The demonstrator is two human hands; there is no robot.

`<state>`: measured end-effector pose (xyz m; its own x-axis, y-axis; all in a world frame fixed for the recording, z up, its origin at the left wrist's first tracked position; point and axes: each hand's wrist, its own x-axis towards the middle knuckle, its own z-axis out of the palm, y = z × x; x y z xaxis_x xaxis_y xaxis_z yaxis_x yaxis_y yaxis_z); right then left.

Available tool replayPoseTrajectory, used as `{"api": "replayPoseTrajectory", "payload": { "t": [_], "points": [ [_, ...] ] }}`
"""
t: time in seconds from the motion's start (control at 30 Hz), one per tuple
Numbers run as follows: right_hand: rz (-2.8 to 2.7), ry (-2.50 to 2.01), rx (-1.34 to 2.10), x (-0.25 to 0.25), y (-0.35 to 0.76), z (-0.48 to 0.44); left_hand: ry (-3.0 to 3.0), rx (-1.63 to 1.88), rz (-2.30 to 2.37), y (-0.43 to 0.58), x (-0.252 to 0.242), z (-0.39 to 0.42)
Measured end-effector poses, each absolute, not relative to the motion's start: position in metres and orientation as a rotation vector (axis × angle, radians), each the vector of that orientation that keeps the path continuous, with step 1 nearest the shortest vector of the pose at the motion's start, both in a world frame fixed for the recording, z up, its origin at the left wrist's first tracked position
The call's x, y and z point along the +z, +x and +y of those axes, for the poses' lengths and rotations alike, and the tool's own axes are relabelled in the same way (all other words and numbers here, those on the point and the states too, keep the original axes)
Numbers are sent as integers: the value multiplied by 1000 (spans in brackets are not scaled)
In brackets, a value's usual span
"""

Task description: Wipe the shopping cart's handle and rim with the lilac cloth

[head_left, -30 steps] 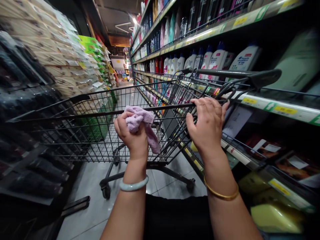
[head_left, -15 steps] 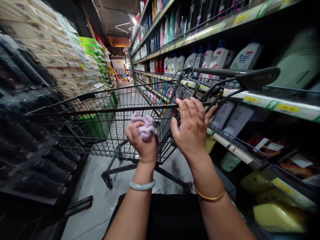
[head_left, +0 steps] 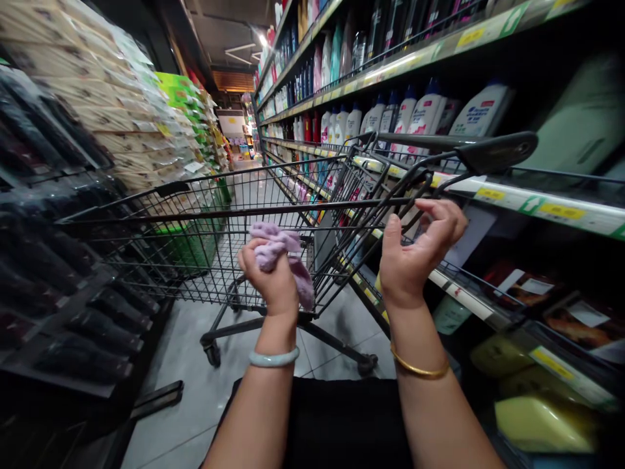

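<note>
My left hand [head_left: 271, 277] is closed round a crumpled lilac cloth [head_left: 273, 247], with one end hanging down beside the wrist. It is in front of the side of a black wire shopping cart [head_left: 234, 213], which stands crosswise before me. Near the handle end of the cart's top rail is my right hand [head_left: 415, 254]. Its fingers are loosely curved, with the thumb apart and nothing visible between them. Whether its fingertips touch the rail, I cannot tell. The cart's handle [head_left: 498, 151] is above and to the right of this hand.
Shelves [head_left: 541, 202] with shampoo bottles [head_left: 424, 117] run along the right, close to the cart. Stacked wrapped packs [head_left: 127, 117] line the left, beside dark hanging goods [head_left: 43, 260]. A tiled floor [head_left: 185, 391] shows beneath the cart.
My right hand has come off the rail's top and moved right along it, turning so the fingers curl. The cloth has loosened, and one end now hangs down.
</note>
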<state>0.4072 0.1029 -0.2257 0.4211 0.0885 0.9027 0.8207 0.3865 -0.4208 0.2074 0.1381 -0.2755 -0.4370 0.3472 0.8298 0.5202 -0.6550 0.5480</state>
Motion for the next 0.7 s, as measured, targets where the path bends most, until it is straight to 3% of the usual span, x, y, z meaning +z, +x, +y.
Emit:
{"api": "replayPoseTrajectory", "payload": {
  "t": [0.27, 0.43, 0.57, 0.7],
  "points": [
    [-1009, -998, -136, -236, 420, 127, -1964, -2011, -1050, 261, -275, 111],
    [-1058, -938, 317, -237, 425, 134, -1604, -2145, -1195, 226, -269, 133],
    [-1044, -927, 335, -237, 421, 134, -1466, -2189, -1205, 217, -266, 138],
    [-1041, -952, 292, -239, 416, 136, -1759, -2073, -1102, 249, -269, 120]
  ]
}}
